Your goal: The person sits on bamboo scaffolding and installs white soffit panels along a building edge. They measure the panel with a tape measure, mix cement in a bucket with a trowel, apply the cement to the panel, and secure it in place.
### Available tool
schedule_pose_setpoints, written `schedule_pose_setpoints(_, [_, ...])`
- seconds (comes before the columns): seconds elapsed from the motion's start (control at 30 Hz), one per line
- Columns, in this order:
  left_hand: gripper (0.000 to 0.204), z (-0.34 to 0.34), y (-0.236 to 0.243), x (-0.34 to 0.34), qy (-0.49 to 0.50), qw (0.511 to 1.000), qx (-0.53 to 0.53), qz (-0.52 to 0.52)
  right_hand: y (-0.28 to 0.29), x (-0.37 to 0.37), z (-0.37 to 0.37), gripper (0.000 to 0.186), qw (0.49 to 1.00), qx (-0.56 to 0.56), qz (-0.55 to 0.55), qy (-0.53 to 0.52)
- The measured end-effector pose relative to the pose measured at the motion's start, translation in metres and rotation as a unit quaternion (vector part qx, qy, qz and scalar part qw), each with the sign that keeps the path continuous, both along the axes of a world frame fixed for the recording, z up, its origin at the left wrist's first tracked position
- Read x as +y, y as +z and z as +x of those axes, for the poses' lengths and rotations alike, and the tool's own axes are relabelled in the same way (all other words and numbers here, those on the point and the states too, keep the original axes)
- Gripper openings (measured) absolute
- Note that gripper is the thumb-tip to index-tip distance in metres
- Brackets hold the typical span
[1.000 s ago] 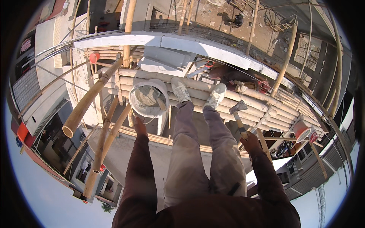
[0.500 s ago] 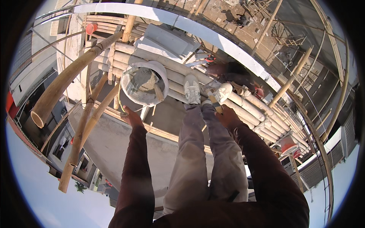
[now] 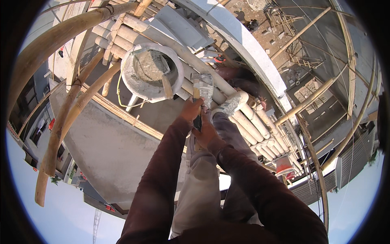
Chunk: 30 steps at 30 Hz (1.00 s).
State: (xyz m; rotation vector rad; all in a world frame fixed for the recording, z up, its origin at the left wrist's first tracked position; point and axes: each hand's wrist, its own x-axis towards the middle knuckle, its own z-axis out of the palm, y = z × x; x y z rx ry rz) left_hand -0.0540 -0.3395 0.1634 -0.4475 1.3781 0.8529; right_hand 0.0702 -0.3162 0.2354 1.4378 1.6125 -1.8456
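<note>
No packages, labels, signs or screens show anywhere in this view of the scaffold and the buildings around it.

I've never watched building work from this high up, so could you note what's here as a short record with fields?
Place: platform of pale bamboo poles lashed side by side, high above buildings
Left hand: closed around the upper part of a mortar-smeared flat metal trowel
Right hand: grips the same tool's lower handle
Beside hands: round grey mortar-crusted bucket holding wet cement and a wooden-handled tool
Legs: grey trousers, pale shoes on the poles
</note>
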Motion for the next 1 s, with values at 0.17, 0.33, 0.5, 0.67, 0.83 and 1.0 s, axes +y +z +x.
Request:
schedule_pose_setpoints(0.17, [0.060,-0.020,-0.049,-0.009,-0.223,0.963,0.150,-0.033,0.036,0.031,0.014,0.077,0.995,-0.034,-0.078,-0.046])
schedule_pose_setpoints(0.33, [0.068,-0.029,-0.083,-0.027,-0.382,0.878,0.282,-0.059,0.038,0.030,0.059,0.065,0.988,-0.039,-0.076,-0.126])
schedule_pose_setpoints(0.5, [0.065,-0.023,-0.115,-0.020,-0.384,0.856,0.332,-0.096,0.017,0.027,0.090,0.060,0.993,-0.049,-0.043,-0.095])
schedule_pose_setpoints(0.67, [0.062,-0.021,-0.199,-0.054,-0.331,0.779,0.524,-0.094,0.003,0.044,0.085,0.061,0.993,-0.035,-0.091,-0.073])
schedule_pose_setpoints(0.83, [0.061,-0.014,-0.211,-0.040,-0.364,0.761,0.518,-0.143,0.004,0.053,0.082,0.060,0.991,-0.031,-0.103,-0.080])
schedule_pose_setpoints(1.0, [0.055,-0.004,-0.209,-0.034,-0.376,0.707,0.582,-0.137,0.007,0.056,0.076,0.058,0.993,-0.016,-0.095,-0.065])
